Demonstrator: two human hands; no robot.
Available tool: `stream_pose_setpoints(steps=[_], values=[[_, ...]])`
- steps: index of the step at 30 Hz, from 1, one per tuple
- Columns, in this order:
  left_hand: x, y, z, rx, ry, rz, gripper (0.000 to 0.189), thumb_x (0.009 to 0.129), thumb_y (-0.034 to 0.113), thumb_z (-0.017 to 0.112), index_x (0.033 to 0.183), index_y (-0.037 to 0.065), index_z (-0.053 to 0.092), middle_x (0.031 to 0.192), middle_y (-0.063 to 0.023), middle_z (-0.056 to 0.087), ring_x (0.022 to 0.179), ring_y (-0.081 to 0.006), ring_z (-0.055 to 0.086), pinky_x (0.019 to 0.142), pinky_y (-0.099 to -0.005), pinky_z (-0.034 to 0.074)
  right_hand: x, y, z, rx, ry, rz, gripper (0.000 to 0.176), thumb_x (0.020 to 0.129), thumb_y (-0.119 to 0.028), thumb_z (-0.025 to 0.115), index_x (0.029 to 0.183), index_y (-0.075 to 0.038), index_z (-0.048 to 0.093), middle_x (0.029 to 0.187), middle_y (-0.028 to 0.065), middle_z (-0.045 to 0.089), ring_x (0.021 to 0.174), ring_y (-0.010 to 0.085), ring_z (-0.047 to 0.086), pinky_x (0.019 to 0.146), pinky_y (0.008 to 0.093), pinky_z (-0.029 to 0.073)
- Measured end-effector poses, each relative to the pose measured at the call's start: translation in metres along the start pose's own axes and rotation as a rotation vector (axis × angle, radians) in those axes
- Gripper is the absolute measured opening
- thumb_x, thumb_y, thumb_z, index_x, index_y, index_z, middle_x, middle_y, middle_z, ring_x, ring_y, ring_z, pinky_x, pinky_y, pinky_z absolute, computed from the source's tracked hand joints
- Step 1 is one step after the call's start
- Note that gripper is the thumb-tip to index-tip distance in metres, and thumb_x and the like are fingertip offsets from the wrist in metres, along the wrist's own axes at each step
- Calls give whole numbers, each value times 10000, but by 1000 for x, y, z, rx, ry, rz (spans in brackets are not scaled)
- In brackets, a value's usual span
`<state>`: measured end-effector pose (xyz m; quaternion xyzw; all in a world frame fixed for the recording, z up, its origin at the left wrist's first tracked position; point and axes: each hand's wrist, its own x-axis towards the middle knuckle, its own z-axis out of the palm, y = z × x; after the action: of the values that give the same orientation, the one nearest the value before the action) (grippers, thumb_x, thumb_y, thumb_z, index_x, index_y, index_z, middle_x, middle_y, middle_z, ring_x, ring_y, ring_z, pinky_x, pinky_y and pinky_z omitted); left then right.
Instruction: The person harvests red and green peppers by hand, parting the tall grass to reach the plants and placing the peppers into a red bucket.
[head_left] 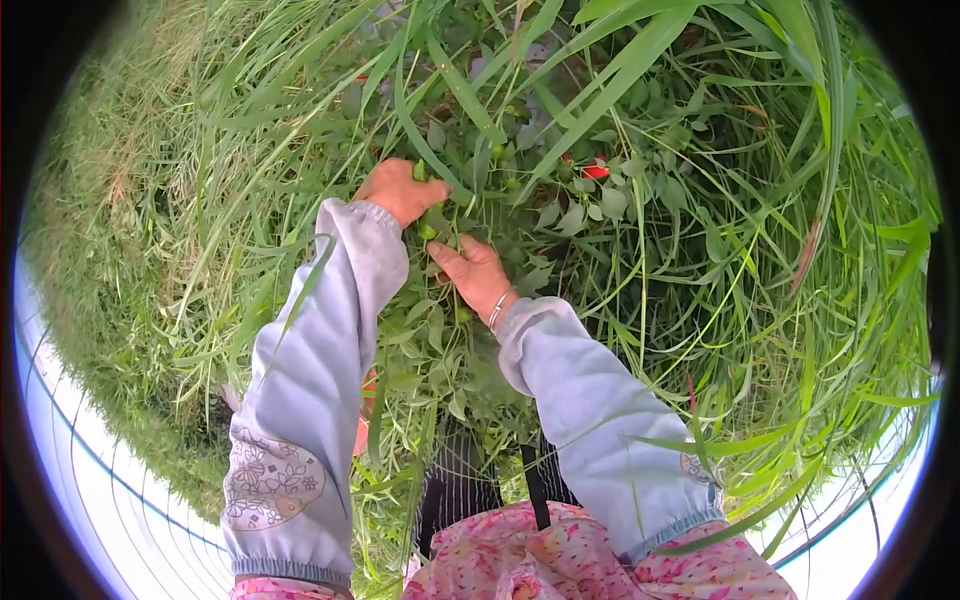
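My left hand [402, 192] is among the leaves of a pepper plant [435, 330], its fingers curled and thumb stretched right. A small green pepper [419, 172] shows between thumb and fingers. Another green pepper [427, 231] hangs just below that hand, close to my right thumb. My right hand [476, 273], with a bracelet [498, 310] at the wrist, reaches into the foliage from below. Its thumb and forefinger are apart, with leaves around them; the other fingertips are hidden. Pale sleeve covers [325, 330] run over both forearms.
Tall grass surrounds the plant, with long blades [640, 60] arching over it. Something bright red [596, 168] shows among leaves to the right. An orange-red object [364, 420] is partly hidden beside my left forearm. Striped trousers [460, 480] and a pink flowered garment [520, 545] are below.
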<state>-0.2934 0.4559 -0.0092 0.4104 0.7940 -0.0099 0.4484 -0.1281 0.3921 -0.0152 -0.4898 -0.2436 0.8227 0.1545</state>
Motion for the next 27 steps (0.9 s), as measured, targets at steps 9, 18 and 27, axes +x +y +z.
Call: stream_pose_setpoints(steps=[9, 18, 27], values=[[-48, 10, -19, -781, -61, 211, 100, 728, 60, 675, 780, 40, 592, 682, 34, 541, 636, -55, 480, 575, -221, 410, -4, -21, -3, 204, -80, 127, 329, 883, -256, 599, 1150, -70, 547, 981, 25, 607, 771, 138, 598, 627, 266, 491], [-136, 34, -51, -889, -210, 352, 100, 757, -30, 568, 843, 9, 600, 760, 17, 582, 686, -85, 519, 643, -237, 443, -4, -39, 11, 28, -155, 214, 370, 878, -358, 581, 1115, -75, 559, 965, 24, 623, 798, 99, 596, 628, 250, 474], [-117, 14, -21, -735, -201, 260, 225, 683, 14, 603, 906, 25, 629, 804, -69, 633, 698, -139, 594, 651, -252, 476, 0, -4, 5, -108, -224, 53, 290, 916, -275, 512, 1110, -68, 574, 951, 46, 628, 837, 140, 576, 750, 278, 475]])
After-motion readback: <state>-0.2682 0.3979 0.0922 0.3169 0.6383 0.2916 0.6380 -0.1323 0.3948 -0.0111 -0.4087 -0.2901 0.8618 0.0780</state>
